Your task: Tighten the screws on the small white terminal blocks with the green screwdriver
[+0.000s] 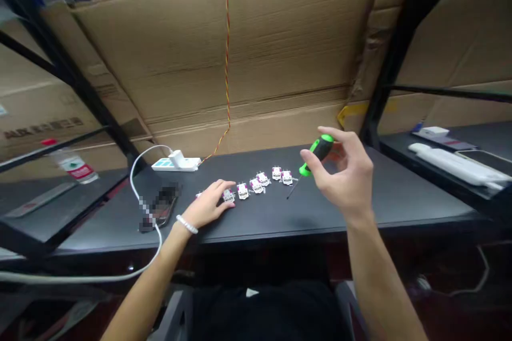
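Note:
My right hand (344, 170) is raised above the black table and shut on a green-and-black screwdriver (320, 153), whose thin shaft points down and left. Its tip hangs just off the row of several small white-and-magenta parts (256, 185). My left hand (206, 205) rests on the tabletop at the row's left end, with thumb and fingertips around the nearest part (229, 195). That part is partly hidden by my fingers. A beaded white bracelet (186, 224) circles my left wrist.
A dark phone (160, 208), partly blurred out, lies left of my left hand. Behind it stand a white power strip (176, 164) and a white cable. Cardboard (228, 53) lines the back, with a twisted red-yellow wire on it. Black shelves flank the table, holding a water bottle and white items.

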The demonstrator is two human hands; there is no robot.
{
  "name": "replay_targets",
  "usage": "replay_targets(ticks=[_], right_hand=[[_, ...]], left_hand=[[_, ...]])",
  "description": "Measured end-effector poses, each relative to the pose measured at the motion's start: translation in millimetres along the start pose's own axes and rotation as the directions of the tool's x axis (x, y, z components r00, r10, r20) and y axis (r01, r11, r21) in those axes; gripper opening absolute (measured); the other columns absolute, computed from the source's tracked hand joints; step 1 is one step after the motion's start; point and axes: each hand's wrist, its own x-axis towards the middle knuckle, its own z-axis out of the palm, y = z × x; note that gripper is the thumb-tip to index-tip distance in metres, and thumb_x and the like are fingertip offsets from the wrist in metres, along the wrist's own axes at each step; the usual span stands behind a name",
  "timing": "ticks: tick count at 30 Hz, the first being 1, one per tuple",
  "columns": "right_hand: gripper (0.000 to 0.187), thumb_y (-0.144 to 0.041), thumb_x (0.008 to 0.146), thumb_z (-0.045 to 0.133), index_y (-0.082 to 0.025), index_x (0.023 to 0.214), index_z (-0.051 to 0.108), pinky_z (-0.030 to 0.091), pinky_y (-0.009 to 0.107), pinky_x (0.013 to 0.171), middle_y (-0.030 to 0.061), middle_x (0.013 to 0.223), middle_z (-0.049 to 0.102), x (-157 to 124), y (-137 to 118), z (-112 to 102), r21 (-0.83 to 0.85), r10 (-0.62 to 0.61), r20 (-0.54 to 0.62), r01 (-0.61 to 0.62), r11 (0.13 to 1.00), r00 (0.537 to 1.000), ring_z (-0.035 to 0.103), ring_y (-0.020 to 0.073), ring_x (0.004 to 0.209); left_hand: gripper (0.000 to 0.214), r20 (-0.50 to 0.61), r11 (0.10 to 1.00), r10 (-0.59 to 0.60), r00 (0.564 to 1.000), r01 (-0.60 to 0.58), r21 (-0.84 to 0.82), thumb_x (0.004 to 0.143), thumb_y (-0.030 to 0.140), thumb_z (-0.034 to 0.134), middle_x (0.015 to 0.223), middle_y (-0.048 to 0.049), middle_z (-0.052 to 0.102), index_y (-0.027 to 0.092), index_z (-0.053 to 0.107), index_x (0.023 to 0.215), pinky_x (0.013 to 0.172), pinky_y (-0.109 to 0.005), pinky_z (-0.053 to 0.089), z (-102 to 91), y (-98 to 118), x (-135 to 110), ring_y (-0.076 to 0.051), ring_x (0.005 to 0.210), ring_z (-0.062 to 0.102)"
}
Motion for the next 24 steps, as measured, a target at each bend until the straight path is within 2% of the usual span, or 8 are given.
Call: replay_targets(ticks=[9,13,18,22,24], right_hand=[[0.045,-0.04,0.088,0.082,-0.026,0.129,0.069,0.064,0.038,0.074,0.0059,0.106,0.067,1,1,-1,-0.012,0.0,-0.023,-0.001,1.0,1.0,0.068,0.0215,0.086],[0.047,-0.04,0.088,0.083,-0.026,0.131,0.069,0.064,0.039,0.076,0.005,0.105,0.067,0,3,-1,-0.001,0.023,-0.008,-0.024,1.0,1.0,0.067,0.0202,0.083],[0.046,-0.04,0.089,0.082,-0.027,0.131,0.07,0.064,0.04,0.077,0.0057,0.106,0.067,-1,1,-2,0.004,0.029,-0.007,-0.029,1.0,1.0,0.069,0.0216,0.086],[0.045,-0.04,0.088,0.083,-0.027,0.129,0.07,0.064,0.04,0.075,0.0054,0.106,0.067,0,1,-2,0.015,0.029,-0.016,-0.029,0.999,0.999,0.069,0.0224,0.088],[0.046,-0.039,0.088,0.083,-0.026,0.13,0.07,0.064,0.04,0.075,0.0054,0.106,0.067,0,2,-1,0.015,0.03,-0.004,-0.03,0.999,1.0,0.069,0.022,0.086]], left_hand=[[0.053,-0.021,1.0,0.007,1.0,-0.007,0.015,0.101,0.037,0.064,0.139,-0.0113,0.062,0.024,0.05,0.151,0.111,-0.047,0.055,8.7,7,4,-0.028,0.121,0.068],[0.056,-0.066,0.999,0.022,0.998,-0.02,0.036,0.101,0.042,0.065,0.144,-0.0126,0.06,0.025,0.051,0.152,0.114,-0.049,0.053,6.0,8,4,-0.03,0.129,0.064],[0.055,-0.098,0.991,-0.064,0.993,0.075,0.11,0.096,0.05,0.069,0.146,-0.0156,0.061,0.022,0.063,0.143,0.121,-0.055,0.046,-22.6,-17,-14,-0.035,0.137,0.058],[0.05,0.006,0.986,-0.157,0.988,0.157,0.062,0.095,0.051,0.065,0.14,-0.0137,0.068,0.021,0.07,0.135,0.118,-0.052,0.05,-41.4,-45,-37,-0.033,0.129,0.066],[0.045,0.052,0.986,-0.162,0.985,0.16,0.043,0.096,0.051,0.064,0.137,-0.0123,0.071,0.022,0.074,0.128,0.118,-0.049,0.051,-44.7,-52,-45,-0.031,0.127,0.068]])
